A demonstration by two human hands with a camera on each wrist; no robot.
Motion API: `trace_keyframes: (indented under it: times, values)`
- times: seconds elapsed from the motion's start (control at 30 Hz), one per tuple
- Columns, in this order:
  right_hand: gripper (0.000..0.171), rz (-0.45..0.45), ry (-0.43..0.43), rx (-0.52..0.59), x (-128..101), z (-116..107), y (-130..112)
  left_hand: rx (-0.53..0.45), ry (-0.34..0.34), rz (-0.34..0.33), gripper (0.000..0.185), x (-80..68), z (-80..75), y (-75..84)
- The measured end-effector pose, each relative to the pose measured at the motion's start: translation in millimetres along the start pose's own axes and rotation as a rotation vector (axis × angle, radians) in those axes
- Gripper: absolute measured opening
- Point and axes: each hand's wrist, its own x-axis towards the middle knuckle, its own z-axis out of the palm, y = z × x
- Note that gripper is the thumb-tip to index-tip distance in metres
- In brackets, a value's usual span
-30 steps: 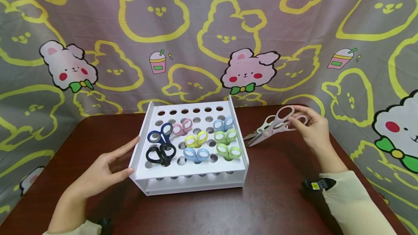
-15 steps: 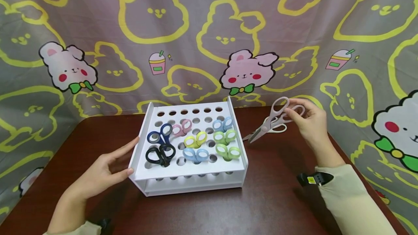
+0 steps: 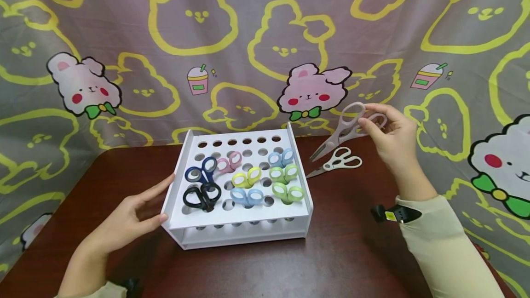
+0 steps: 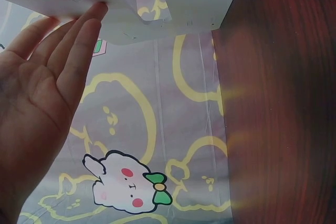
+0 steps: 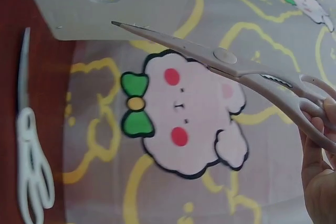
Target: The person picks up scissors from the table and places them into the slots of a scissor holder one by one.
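Note:
A white rack point(image 3: 244, 217) with rows of round holes stands on the table. My left hand point(image 3: 122, 222) rests its straight fingertips and thumb on the rack's left side. My right hand point(image 3: 393, 144) pinches pale pink scissors point(image 3: 339, 134) by the handles, raised to the rack's right with blades pointing down toward it. In the right wrist view the scissors point(image 5: 224, 56) hang apart from the rack's side panel. White-handled scissors point(image 3: 334, 163) lie on the table below, their tip near the rack's right wall.
Several scissors stand in the rack, handles up: navy point(image 3: 206, 177), black point(image 3: 204, 195), pink point(image 3: 224, 164), yellow point(image 3: 247, 181), light blue and green. The table point(image 3: 265, 270) is dark brown wood. A patterned curtain point(image 3: 232, 36) hangs along its back and sides.
My right hand has lifted the pale pink scissors up and away from the white-handled pair, which now shows whole on the table. The left hand and rack have stayed put.

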Motion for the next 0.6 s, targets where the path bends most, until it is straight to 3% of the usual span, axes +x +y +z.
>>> trace_keyframes:
  times: [0.23,0.53,0.6]
  values:
    - [0.028,-0.021,0.014,0.01,20,11,-18,-0.003,-0.005,-0.006,0.076,-1.0,-0.9,-0.9]
    - [0.026,-0.078,0.026,0.211,38,23,-32,-0.013,-0.003,-0.005,0.077,-0.6,0.1,0.9]
    - [0.026,-0.1,0.021,0.2,40,26,-34,-0.005,-0.003,-0.009,0.078,-0.7,-0.2,0.8]
